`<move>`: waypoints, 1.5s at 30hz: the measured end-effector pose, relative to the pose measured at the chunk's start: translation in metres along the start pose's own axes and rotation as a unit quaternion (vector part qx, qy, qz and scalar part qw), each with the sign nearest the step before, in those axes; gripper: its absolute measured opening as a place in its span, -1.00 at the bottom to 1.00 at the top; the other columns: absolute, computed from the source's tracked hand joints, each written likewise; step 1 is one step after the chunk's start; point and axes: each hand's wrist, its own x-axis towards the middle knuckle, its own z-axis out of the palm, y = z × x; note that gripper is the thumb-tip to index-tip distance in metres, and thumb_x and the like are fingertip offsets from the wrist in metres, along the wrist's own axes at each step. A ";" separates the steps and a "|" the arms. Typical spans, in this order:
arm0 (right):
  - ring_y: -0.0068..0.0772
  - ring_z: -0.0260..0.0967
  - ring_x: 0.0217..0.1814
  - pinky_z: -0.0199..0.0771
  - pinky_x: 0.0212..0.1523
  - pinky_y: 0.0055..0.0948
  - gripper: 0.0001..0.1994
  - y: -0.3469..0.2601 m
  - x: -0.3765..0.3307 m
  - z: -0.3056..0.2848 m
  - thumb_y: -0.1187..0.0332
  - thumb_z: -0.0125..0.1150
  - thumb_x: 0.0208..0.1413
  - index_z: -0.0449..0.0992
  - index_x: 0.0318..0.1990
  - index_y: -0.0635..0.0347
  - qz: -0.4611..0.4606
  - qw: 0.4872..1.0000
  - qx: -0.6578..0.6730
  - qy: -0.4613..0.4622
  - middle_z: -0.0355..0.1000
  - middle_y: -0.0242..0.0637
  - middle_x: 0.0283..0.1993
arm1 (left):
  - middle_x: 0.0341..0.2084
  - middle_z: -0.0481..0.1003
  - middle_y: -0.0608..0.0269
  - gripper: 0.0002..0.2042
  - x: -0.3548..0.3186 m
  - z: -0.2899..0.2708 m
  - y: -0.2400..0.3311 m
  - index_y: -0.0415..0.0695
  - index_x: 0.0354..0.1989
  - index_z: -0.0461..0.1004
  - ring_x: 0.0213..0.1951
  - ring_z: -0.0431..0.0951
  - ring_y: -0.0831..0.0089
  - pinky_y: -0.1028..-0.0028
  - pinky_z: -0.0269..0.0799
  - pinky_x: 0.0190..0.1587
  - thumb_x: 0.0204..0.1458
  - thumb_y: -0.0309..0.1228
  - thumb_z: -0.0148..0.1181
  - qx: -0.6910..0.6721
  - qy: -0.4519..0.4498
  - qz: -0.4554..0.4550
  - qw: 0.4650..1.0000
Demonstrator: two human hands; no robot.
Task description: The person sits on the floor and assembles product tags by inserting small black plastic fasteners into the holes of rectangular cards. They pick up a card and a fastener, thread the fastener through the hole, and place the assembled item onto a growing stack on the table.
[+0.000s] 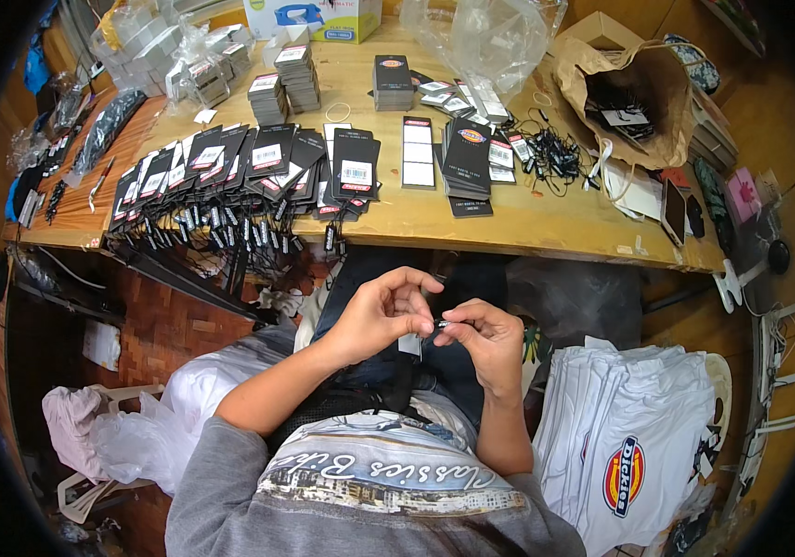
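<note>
Above my lap, in front of the table edge, my two hands almost touch at the fingertips. My right hand (485, 339) pinches a small black string fastener (442, 324) between thumb and fingers. Its neighbour, my left hand (381, 314), has the thumb and curled fingers close together beside that fastener, the index finger raised; whatever lies in its pinch is too small to make out. A small white piece (409, 344) shows just below the fingertips, partly hidden. On the table ahead lies a spread of black hang tags (267, 156) with white labels, their black strings (249, 232) drooping over the front edge.
Stacked tags (394, 84) and loose black strings (555, 156) lie on the wooden table (527, 221). A brown paper bag (666, 93) and a phone (673, 212) sit at the right. Folded white T-shirts (620, 446) are piled to my right, plastic-wrapped white goods (202, 395) to my left.
</note>
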 end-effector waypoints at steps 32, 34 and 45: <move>-0.44 0.38 -0.50 0.36 -0.52 -0.62 -0.84 -0.106 0.003 0.029 0.65 0.13 -0.23 0.45 -0.40 0.30 -0.147 0.949 -0.216 -0.179 0.40 -0.20 -0.46 | -0.54 0.47 0.30 -0.85 -0.012 -0.017 0.089 -0.15 -0.52 0.47 -0.42 0.42 0.40 0.51 0.32 -0.36 -0.35 -0.62 0.19 0.442 -0.007 0.329 0.835; -0.35 0.41 -0.43 0.40 -0.45 -0.55 -0.78 -0.108 -0.003 0.038 0.65 0.14 -0.27 0.44 -0.35 0.28 -0.182 0.928 -0.242 -0.216 0.41 -0.17 -0.42 | -0.51 0.45 0.26 -0.84 -0.006 -0.025 0.102 -0.17 -0.52 0.44 -0.44 0.43 0.39 0.51 0.33 -0.41 -0.36 -0.66 0.16 0.498 0.093 0.398 0.765; -0.24 0.37 -0.38 0.36 -0.34 -0.43 -0.84 -0.082 0.049 0.021 0.36 0.14 -0.18 0.46 -0.43 0.25 -0.141 0.886 -0.385 -0.215 0.41 -0.16 -0.40 | -0.49 0.39 0.20 -0.83 0.035 -0.096 0.093 -0.19 -0.51 0.47 -0.31 0.30 0.27 0.41 0.28 -0.23 -0.40 -0.60 0.13 0.758 0.109 0.184 0.617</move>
